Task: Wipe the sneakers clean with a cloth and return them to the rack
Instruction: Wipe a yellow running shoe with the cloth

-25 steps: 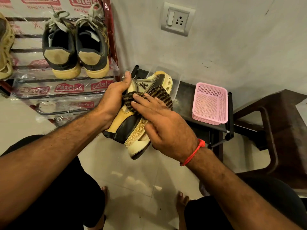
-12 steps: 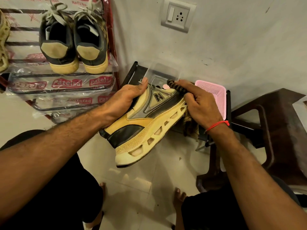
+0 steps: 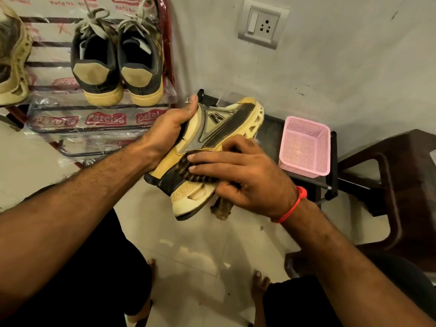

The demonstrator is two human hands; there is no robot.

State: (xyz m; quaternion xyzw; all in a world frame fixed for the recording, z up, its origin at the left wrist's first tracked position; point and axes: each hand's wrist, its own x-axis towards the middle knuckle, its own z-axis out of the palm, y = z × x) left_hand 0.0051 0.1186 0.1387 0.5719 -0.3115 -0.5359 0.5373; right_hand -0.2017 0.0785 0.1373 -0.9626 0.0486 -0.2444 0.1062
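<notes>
I hold a yellow and black sneaker point(image 3: 219, 123) on its side in mid-air, sole towards the right. My left hand point(image 3: 169, 128) grips it at the collar, thumb over the top edge. My right hand point(image 3: 247, 175) presses a dark striped cloth point(image 3: 185, 169) against the heel part of the sneaker's side, index and middle fingers stretched out, the other fingers curled round the cloth, whose end hangs below. The shoe rack point(image 3: 101, 119), wrapped in printed plastic, stands at the upper left.
A dark pair of sneakers point(image 3: 118, 67) sits on the rack, heels towards me, with another yellow sneaker point(image 3: 11, 62) at the left edge. A pink mesh basket point(image 3: 304, 147) rests on a black stand point(image 3: 271, 128) by the wall. A brown chair point(image 3: 401, 173) is on the right.
My right hand has brought the cloth from the toe end back down to the heel side of the sneaker. The left hand keeps its grip, and the sneaker has tilted a little.
</notes>
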